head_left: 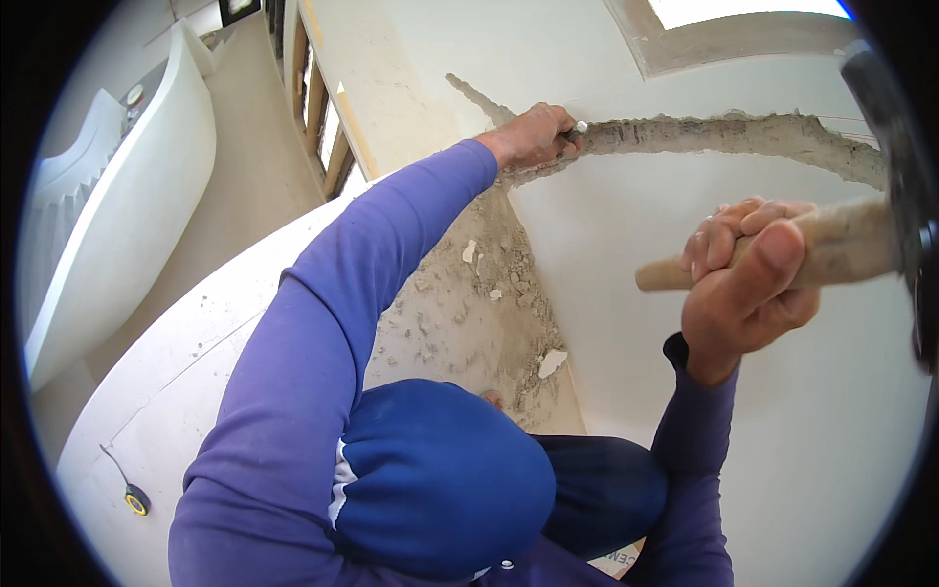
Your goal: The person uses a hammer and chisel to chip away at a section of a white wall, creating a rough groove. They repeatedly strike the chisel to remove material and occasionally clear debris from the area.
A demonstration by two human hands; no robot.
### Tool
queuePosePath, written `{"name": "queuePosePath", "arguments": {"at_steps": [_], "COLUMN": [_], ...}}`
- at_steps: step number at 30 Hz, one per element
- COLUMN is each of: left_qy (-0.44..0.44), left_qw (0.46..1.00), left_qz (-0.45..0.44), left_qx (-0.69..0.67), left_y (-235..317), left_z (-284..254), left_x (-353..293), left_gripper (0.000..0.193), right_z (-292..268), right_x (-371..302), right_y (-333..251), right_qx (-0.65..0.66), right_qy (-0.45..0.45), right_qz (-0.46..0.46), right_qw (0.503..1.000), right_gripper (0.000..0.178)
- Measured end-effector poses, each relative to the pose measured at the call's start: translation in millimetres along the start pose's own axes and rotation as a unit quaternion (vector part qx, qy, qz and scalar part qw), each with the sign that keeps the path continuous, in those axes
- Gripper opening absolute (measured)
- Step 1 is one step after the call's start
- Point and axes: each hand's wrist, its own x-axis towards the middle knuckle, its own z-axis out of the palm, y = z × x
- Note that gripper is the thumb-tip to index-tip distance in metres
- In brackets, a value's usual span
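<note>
- My right hand [748,279] is clamped on the wooden handle of the hammer [885,210], raised close to my face; a loose grip could let it slip or twist in the swing, I judge.
- My bent knee [440,479] crowds the floor below, leaving little room to shift.
- Rubble [489,293] lies loose along the wall foot.
- Farthest, my left hand [533,135] is wrapped around the chisel [577,128] at the left end of the groove [724,132] in the wall [626,254]; a stray blow would hit my knuckles.
</note>
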Motion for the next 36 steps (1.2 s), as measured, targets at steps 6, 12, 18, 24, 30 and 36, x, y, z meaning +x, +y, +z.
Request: {"name": "queuePosePath", "arguments": {"at_steps": [6,12,18,24,30,36], "left_qy": [0.028,-0.004,0.031,0.011,0.012,0.032], "left_qw": [0.999,1.0,0.998,1.0,0.999,0.997], "left_qz": [0.024,-0.019,0.049,-0.016,0.038,0.057], "left_qx": [-0.021,-0.01,-0.028,-0.023,-0.02,0.032], "left_y": [-17.1,-3.1,-17.7,-8.8,3.3,-12.2], "left_z": [-1.3,-6.2,10.3,-0.8,19.0,10.8], "left_x": [8.2,-2.8,9.5,1.3,14.2,7.0], "left_gripper": [0.018,0.016,0.014,0.013,0.012,0.014], "right_z": [14.8,13.1,12.5,16.2,-1.4,12.3], "right_x": [-2.1,6.2,-9.4,14.3,-15.6,6.6], "right_y": [92.4,-3.2,105.1,-3.2,120.9,23.9], "right_qx": [-0.304,0.004,-0.307,-0.042,-0.31,-0.131], "right_qy": [-0.245,0.003,-0.257,-0.034,-0.216,-0.088], "right_qz": [0.171,0.113,0.125,0.105,0.211,0.19], "right_qw": [0.905,0.994,0.908,0.993,0.901,0.969], "right_gripper": [0.039,0.027,0.036,0.039,0.04,0.036]}}
